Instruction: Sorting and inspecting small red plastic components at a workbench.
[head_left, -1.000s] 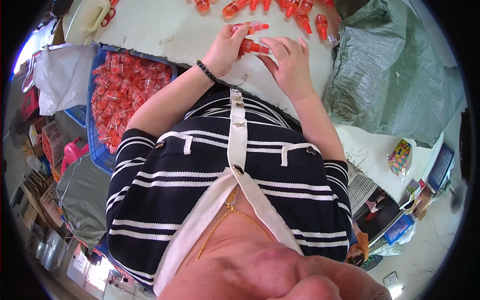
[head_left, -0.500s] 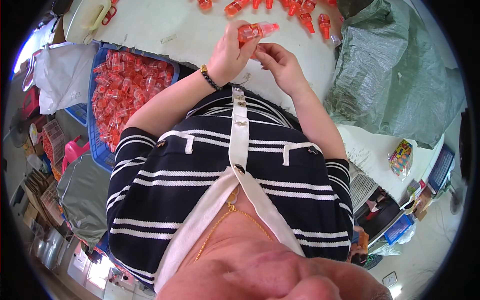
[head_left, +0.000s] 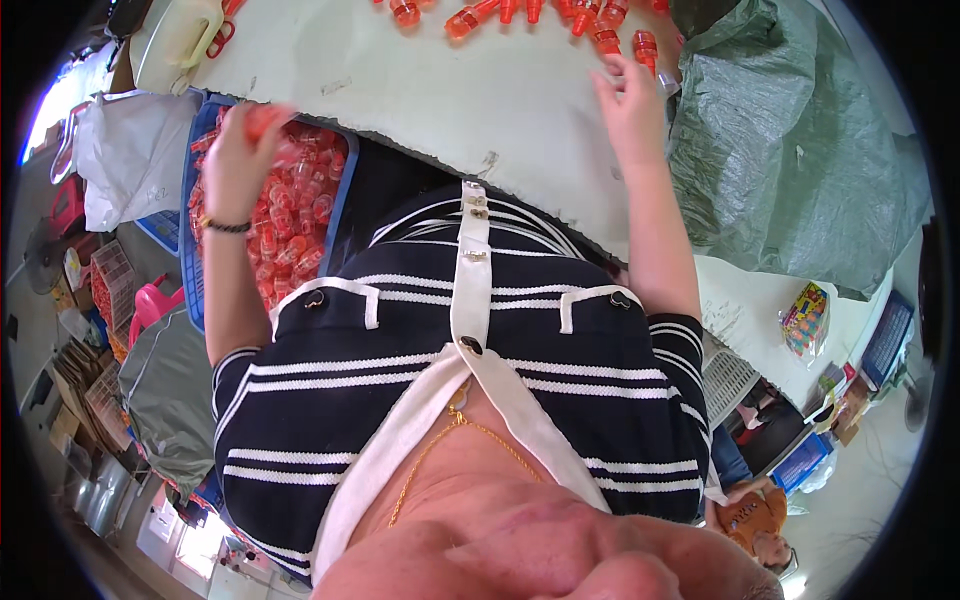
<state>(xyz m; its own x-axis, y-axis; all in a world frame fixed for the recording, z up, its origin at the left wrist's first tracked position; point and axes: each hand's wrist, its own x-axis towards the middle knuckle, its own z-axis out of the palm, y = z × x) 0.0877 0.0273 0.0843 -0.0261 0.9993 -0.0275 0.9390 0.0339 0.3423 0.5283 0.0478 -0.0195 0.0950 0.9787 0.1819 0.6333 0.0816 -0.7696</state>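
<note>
Motion blur softens the left hand (head_left: 235,165), which is over a blue plastic basket (head_left: 189,245). A red bottle (head_left: 268,120) shows between its thumb and fingers, its outline smeared; whether they grip it or are letting it go, I cannot tell. The right hand (head_left: 635,108) is over the white tabletop (head_left: 450,100), thumb and fingers spread apart with nothing seen between them. Its fingertips are just beside the nearest of the small red bottles (head_left: 645,45) lying there; contact cannot be made out.

The upper edge of the view cuts off several of these tabletop bottles, and some overlap, so only a minimum count is possible: at least eight. The left forearm hides part of the basket, which is heaped with similar translucent red bottles (head_left: 300,220), too many and too jumbled to count.

A white plastic bag (head_left: 135,160) stands left of the basket, its contents hidden. At the right, one clear packet (head_left: 804,320) holds small multicoloured pieces that are hard to tell. One green plastic sheet (head_left: 790,150) covers the table's right side. At the far upper left are one cream jug (head_left: 178,45), partly cut off, and one pair of red-handled scissors (head_left: 221,40).
</note>
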